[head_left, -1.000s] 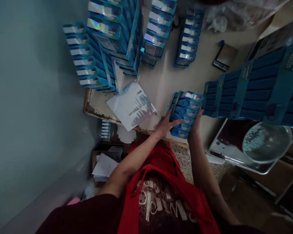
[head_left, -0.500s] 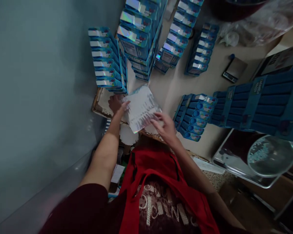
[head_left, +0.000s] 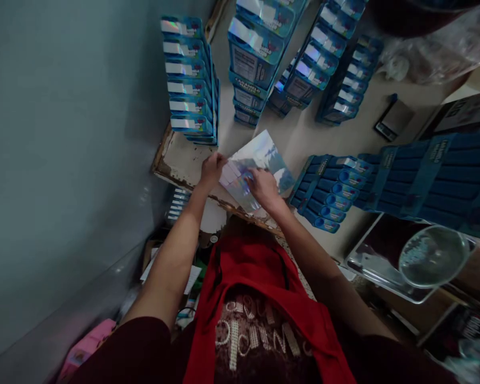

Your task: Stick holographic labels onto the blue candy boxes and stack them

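Observation:
A shiny silvery sheet [head_left: 260, 152] with rainbow glints lies slanted over the front edge of the worktable. Parallel lines, perhaps creases, mark its left part. My left hand [head_left: 213, 170] is closed at the sheet's left corner, with the fingertips pinching its edge. Over the middle of the sheet is my right hand [head_left: 264, 188], its fingers bent and pressed together against the surface. Whether those fingers grip a part of it is hard to see. Just beyond my left hand stands a row of blue boxes [head_left: 190, 106] with pale top flaps.
More blue boxes [head_left: 260, 53] stand in rows farther back. To the right, blue cartons with round holes [head_left: 324, 192] lie banded together. A small digital scale [head_left: 394, 120] sits behind them. A clear bowl [head_left: 434, 256] rests by a metal tray [head_left: 370, 264]. A wall [head_left: 76, 160] borders the left.
The sheet has turned and now lies flatter, with its silvery face clearer. My left hand has moved right to its corner, and my right hand has gone from its near edge to its middle.

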Tool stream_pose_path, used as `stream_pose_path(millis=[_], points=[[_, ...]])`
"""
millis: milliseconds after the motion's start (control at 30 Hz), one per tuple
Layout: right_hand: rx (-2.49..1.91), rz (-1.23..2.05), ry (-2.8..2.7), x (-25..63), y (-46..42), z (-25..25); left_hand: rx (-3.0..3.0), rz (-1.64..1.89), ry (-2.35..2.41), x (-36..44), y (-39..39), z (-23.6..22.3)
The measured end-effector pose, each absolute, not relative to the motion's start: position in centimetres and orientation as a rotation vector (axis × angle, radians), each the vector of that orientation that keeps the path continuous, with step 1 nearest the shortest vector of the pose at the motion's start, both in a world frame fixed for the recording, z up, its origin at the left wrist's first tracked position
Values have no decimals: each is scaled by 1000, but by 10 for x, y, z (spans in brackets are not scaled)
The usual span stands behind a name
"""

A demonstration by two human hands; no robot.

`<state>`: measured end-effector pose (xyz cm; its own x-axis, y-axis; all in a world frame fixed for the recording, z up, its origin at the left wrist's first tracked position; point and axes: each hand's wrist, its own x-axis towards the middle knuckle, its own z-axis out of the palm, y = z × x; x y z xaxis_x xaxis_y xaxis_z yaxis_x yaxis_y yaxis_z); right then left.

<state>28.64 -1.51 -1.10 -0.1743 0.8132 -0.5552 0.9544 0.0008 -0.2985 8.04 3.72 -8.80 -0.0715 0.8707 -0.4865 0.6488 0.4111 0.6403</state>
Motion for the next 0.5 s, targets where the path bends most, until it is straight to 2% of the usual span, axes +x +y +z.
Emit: stream_pose_path(millis=[100, 233, 500], points=[[1836, -784, 2389, 272, 26, -26, 1379, 295, 1822, 93, 46, -88], [1642, -758, 2442, 262, 60, -52, 1441, 248, 1844, 99, 53, -89], [1615, -827, 2512, 272, 25, -67, 1388, 178, 1850, 98, 59, -88]])
